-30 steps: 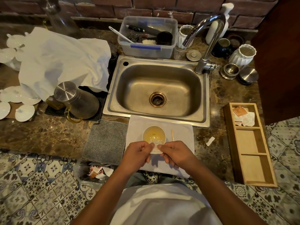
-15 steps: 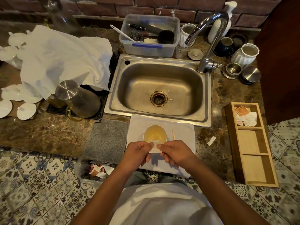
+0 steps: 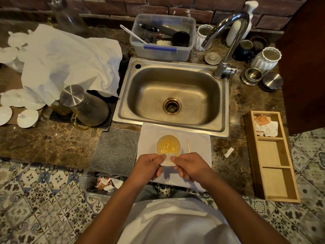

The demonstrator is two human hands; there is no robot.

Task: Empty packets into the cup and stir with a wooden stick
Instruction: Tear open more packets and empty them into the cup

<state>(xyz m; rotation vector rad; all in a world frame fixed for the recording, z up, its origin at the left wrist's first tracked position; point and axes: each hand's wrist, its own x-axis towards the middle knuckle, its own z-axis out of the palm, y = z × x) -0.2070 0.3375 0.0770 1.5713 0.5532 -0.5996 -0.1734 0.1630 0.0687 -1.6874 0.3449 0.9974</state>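
A white cup [image 3: 168, 144] holding yellowish liquid stands on a white cloth [image 3: 197, 143] in front of the sink. Just below its near rim, my left hand [image 3: 147, 167] and my right hand [image 3: 189, 166] both pinch one small white packet [image 3: 168, 160] by its two sides, thumbs on top. A wooden stick [image 3: 188, 146] lies on the cloth to the right of the cup. More packets [image 3: 265, 125] rest in the far compartment of a wooden tray [image 3: 274, 196] at the right.
A steel sink [image 3: 173, 95] with a tap [image 3: 226, 41] lies behind the cup. A grey mat [image 3: 114, 150] sits left of the cloth, a metal jug [image 3: 82, 104] further left. A torn scrap [image 3: 229, 152] lies on the counter. Torn packets [image 3: 105, 183] fill a bag below the counter edge.
Both hands stay on the packet near the cup's rim, with barely any movement. The view has shifted slightly.
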